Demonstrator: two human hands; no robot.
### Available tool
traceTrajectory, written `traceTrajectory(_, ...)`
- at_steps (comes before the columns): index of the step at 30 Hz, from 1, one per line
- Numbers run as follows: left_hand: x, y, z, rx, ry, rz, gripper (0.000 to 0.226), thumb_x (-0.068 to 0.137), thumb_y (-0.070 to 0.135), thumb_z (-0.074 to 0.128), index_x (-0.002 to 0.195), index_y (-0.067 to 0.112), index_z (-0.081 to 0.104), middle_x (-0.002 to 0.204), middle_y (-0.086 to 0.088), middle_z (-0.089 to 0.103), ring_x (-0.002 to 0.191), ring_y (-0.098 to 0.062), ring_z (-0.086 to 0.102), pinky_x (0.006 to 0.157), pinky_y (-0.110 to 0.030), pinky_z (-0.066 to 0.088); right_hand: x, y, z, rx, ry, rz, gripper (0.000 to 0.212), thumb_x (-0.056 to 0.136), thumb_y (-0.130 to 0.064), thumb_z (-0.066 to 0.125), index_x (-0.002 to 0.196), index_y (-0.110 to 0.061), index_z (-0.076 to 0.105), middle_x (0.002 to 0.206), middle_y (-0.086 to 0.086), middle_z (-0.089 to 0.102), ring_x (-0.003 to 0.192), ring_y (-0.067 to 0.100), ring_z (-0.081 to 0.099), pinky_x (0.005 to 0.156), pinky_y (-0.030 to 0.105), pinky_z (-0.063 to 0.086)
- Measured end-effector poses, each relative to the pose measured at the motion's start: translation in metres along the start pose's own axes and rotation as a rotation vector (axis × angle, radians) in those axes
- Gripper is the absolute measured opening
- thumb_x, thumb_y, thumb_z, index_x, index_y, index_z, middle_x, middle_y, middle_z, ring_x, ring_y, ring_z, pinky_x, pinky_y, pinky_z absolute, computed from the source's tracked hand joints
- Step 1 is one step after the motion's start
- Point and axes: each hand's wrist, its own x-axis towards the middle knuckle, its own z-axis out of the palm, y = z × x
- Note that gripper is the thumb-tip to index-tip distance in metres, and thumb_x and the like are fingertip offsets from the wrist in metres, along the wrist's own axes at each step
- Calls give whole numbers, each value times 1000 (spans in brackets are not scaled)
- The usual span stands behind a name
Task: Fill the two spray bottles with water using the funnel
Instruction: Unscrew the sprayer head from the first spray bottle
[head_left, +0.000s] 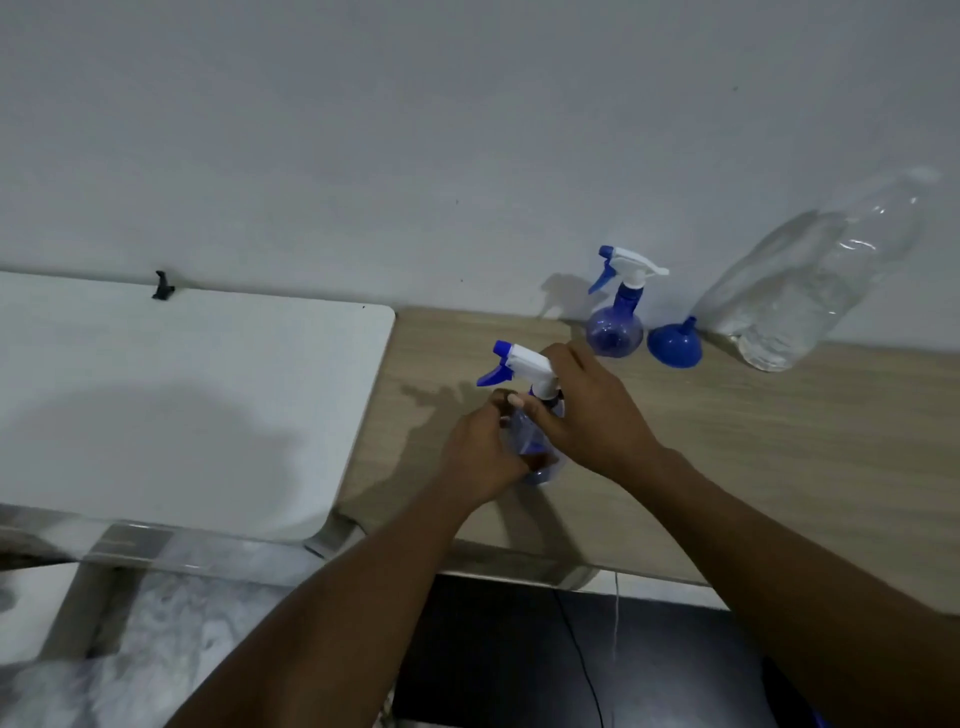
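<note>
left hand (480, 457) curled round body of near spray bottle (535, 441), upright mid surface (727, 441) | right hand (592, 415) grips its neck under white head | far spray bottle (615, 322), funnel (674, 345) mouth-down, water bottle (810, 280) along back edge

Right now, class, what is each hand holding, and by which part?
Both hold the near spray bottle: the left hand grips its round blue body, the right hand grips the neck just under the white spray head.

Both hands (540, 431) grip the near spray bottle (535, 447) on the wooden table (753, 467).
</note>
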Motion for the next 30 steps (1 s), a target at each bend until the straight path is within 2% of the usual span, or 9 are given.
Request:
traceTrajectory(5, -11, -4, 21, -36, -45, -56, 70, 67, 54, 84, 121, 17, 58, 111, 3, 64, 106, -18, 62, 97, -36, 49, -24, 2, -1, 21, 26, 44, 36, 88, -25, 73, 114, -11, 53, 103, 6, 58, 86, 18, 57, 71, 30, 50)
traceTrajectory(8, -15, -5, 23, 14, -3, -19, 62, 75, 41, 83, 126, 20, 54, 112, 8, 59, 110, -16, 60, 97, -33, 46, -26, 3, -13, 97, -61, -11, 37, 89, -17, 70, 120, -12, 51, 109, 6, 58, 90, 19, 55, 78, 37, 53)
traceTrajectory(12, -18, -2, 17, -46, -7, 35, 78, 59, 70, 76, 121, 28, 53, 115, 7, 65, 107, -13, 62, 95, -37, 50, -24, 13, -24, -63, -117, -85, 56, 85, -48, 70, 127, -18, 49, 113, 1, 58, 94, 17, 53, 81, 36, 47)
traceTrajectory(14, -17, -2, 17, 20, -1, 26, 74, 65, 56, 83, 125, 27, 51, 116, 6, 64, 107, -12, 61, 94, -33, 50, -22, 10, -22, -167, -101, -53, 52, 88, -52, 67, 123, -19, 50, 108, 1, 62, 91, 19, 56, 81, 37, 46)
traceTrajectory(17, -16, -4, 15, 21, 27, 59, 69, 66, 45, 87, 122, 26, 52, 112, 9, 65, 105, -12, 63, 91, -33, 51, -22, 13, -23, -40, -171, -35, 50, 88, -29, 70, 131, -18, 47, 118, 3, 60, 102, 22, 55, 88, 41, 46)
traceTrajectory(21, -12, -7, 14, 45, 10, 72, 73, 59, 55, 84, 120, 34, 49, 118, 10, 64, 110, -11, 61, 95, -42, 52, -19, 17, -25, -84, -135, -53, 58, 83, -54, 69, 126, -20, 51, 112, -1, 59, 95, 17, 54, 80, 35, 44)
traceTrajectory(24, -10, -7, 15, 51, 32, 79, 72, 63, 48, 88, 122, 32, 50, 116, 11, 63, 109, -12, 60, 95, -38, 52, -16, 13, -21, -38, -125, -28, 41, 87, -32, 74, 119, -13, 55, 109, 6, 63, 94, 23, 57, 81, 39, 49)
traceTrajectory(26, -9, -7, 14, 53, 25, 86, 71, 65, 44, 88, 123, 28, 51, 115, 10, 63, 108, -13, 61, 94, -36, 51, -16, 15, -24, 86, -220, -16, 50, 85, -20, 74, 129, -15, 51, 119, 6, 59, 103, 23, 55, 90, 43, 50)
traceTrajectory(30, -9, -8, 14, 58, 2, 95, 73, 64, 46, 88, 124, 30, 50, 119, 8, 65, 110, -13, 61, 96, -42, 52, -16, 16, -28, 138, -193, 5, 47, 84, -44, 72, 120, -19, 54, 107, 0, 60, 93, 18, 57, 78, 35, 50)
